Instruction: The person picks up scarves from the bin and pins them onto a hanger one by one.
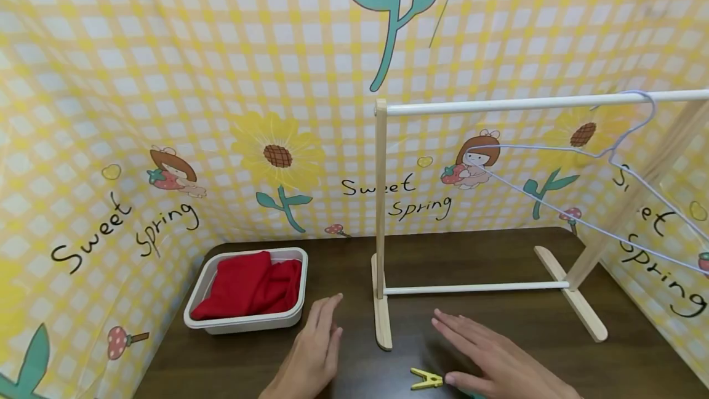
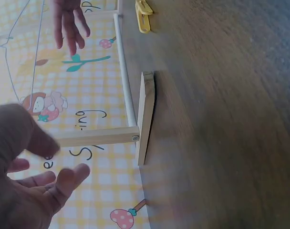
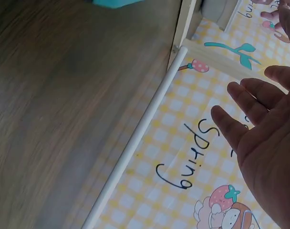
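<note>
My left hand (image 1: 312, 350) hovers with relaxed fingers between the white basin (image 1: 249, 325) and the rack, holding nothing. Red folded cloth (image 1: 244, 285) lies inside the basin. On the other side, my right hand (image 1: 498, 356) is held out with its fingers extended, in front of the rack's lower bar (image 1: 476, 288). A yellow clothespin (image 1: 426, 378) lies on the table just by the right thumb in the head view; whether they touch I cannot tell. Part of a teal object (image 3: 117, 2) shows at the top of the right wrist view, its kind unclear.
A wooden rack (image 1: 380, 202) with a white top rail (image 1: 498, 104) stands on the dark table (image 1: 332, 257). From the rail hangs a pale purple wire hanger (image 1: 532, 147) towards the right. Yellow checked cloth (image 1: 194, 48) encloses the back and sides.
</note>
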### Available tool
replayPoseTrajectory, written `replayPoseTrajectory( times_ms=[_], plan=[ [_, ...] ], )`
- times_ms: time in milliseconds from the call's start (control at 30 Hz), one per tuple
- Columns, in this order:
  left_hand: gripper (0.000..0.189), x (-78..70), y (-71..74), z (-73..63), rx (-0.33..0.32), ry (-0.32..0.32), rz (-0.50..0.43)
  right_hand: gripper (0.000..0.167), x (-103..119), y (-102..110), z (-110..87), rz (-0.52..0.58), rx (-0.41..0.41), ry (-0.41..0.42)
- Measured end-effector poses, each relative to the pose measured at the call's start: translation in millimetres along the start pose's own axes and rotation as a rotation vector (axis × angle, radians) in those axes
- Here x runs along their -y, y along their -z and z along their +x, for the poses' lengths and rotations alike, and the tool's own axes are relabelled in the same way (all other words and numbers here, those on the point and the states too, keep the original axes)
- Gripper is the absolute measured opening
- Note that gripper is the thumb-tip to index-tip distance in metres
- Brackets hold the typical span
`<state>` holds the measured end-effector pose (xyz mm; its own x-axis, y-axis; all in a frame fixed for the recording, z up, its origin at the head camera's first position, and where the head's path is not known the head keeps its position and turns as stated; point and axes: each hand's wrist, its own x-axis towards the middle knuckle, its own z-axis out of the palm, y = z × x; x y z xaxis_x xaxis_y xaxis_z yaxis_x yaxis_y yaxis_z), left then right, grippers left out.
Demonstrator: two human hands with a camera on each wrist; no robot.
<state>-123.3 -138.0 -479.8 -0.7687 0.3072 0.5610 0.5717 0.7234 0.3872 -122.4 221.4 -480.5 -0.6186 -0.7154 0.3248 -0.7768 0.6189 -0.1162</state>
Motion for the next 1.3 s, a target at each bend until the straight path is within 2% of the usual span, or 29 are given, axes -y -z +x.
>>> replayPoseTrajectory(
  times_ms=[133,333,433,567,633,733,867,967,1133,1300],
  plan=[
    [0.057,1.0,3.0,-0.4,-0.045,0.031,0.078,0.081,4.4,-2.2,6.3,0.014,-0.009,-0.007],
    [0.033,3.9,8.6,-1.0,-0.112,0.087,0.192,0.078,12.6,-10.2,19.1,0.124,-0.101,0.035],
    [0.027,5.0,10.9,-2.3,-0.139,0.110,0.136,0.075,19.4,-15.5,26.4,0.209,-0.134,0.009],
    [0.026,4.3,13.9,-4.1,-0.124,0.165,0.045,0.071,29.4,-22.5,36.6,0.301,-0.161,-0.068],
    [0.026,4.4,15.3,-5.0,-0.121,0.190,0.036,0.067,34.8,-25.5,41.9,0.337,-0.161,-0.123],
    [0.029,6.2,16.1,-5.8,-0.132,0.201,0.031,0.061,42.1,-32.1,49.7,0.376,-0.217,-0.162],
    [0.033,9.4,16.9,-6.7,-0.155,0.203,0.005,0.054,50.5,-41.2,62.4,0.487,-0.300,-0.173],
    [0.032,10.8,18.9,-7.6,-0.169,0.223,-0.010,0.050,56.3,-46.5,72.8,0.562,-0.319,-0.175],
    [0.032,11.5,25.5,-10.9,-0.181,0.275,-0.018,0.045,65.4,-51.0,87.8,0.586,-0.301,-0.179],
    [0.034,14.0,32.2,-17.3,-0.183,0.331,-0.018,0.046,73.3,-52.8,100.1,0.624,-0.240,-0.233]
  ],
)
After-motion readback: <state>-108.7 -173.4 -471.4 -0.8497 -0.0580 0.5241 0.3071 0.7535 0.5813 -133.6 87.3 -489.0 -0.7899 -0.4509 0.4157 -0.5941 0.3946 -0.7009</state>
